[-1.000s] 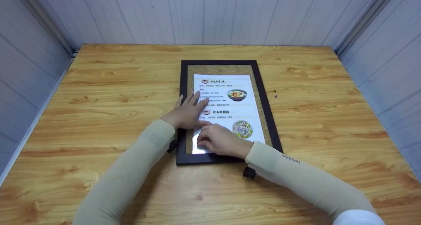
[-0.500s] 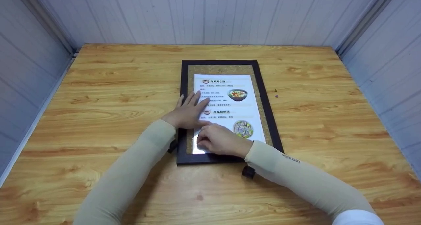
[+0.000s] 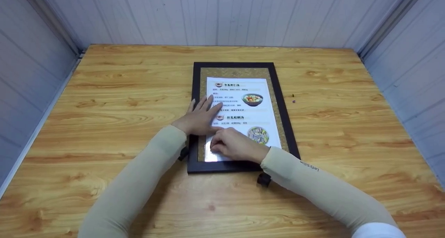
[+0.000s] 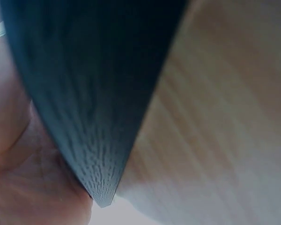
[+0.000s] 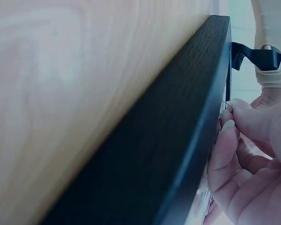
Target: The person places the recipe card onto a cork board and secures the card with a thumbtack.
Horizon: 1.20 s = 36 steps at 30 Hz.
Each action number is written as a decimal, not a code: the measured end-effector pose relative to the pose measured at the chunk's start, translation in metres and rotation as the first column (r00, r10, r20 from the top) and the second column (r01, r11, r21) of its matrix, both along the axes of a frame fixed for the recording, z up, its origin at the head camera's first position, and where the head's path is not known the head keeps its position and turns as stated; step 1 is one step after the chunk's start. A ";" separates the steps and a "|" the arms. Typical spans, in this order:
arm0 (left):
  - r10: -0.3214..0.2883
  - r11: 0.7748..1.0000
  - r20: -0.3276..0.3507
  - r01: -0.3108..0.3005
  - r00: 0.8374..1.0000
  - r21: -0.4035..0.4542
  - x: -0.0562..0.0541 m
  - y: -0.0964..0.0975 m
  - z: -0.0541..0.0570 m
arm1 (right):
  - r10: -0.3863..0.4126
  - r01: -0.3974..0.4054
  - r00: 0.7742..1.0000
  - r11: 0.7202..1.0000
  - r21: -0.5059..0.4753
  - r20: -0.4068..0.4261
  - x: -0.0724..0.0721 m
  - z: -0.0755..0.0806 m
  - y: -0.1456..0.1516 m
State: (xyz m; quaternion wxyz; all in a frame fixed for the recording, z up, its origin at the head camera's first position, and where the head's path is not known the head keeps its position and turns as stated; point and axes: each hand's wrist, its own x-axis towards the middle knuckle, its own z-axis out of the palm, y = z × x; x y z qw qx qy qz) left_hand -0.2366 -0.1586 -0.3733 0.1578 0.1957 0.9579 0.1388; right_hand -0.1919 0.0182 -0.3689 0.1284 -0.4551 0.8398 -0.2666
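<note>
A dark-framed cork board (image 3: 284, 118) lies on the table with a white recipe sheet (image 3: 259, 88) on its cork. My left hand (image 3: 198, 121) rests flat over the frame's left side, fingers spread on the sheet. Its thumb reaches toward my right hand (image 3: 238, 144), which is at the sheet's lower left. In the right wrist view, a thin metal pin (image 5: 228, 105) shows between the right thumb and fingertips, close to the sheet; its head is hidden. The left wrist view has the frame's dark side (image 4: 89, 93) beside the palm (image 4: 37, 183).
Two tiny dark objects, a small speck (image 3: 292, 95) and a purplish one (image 3: 293, 101), lie on the wood-grain table (image 3: 347, 126) right of the board. Pale panel walls (image 3: 215, 15) enclose the back and sides. A black wrist device (image 3: 264, 179) hangs under the right sleeve.
The head view has shifted slightly. Both hands keep their places on the board, with the right fingers still pinched at the same spot.
</note>
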 end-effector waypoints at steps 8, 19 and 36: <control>-0.007 1.000 0.001 0.007 1.000 0.011 0.000 -0.001 -0.001 | -0.022 0.022 0.999 1.000 0.017 0.032 -0.002 0.001 0.000; -0.008 1.000 0.009 0.008 1.000 0.023 0.001 -0.001 0.002 | 0.028 -0.028 1.000 0.998 0.048 -0.007 -0.003 -0.001 -0.001; 0.003 1.000 0.016 -0.003 1.000 0.021 0.001 0.000 0.002 | 0.032 -0.033 0.996 0.999 0.014 0.087 -0.005 0.002 0.001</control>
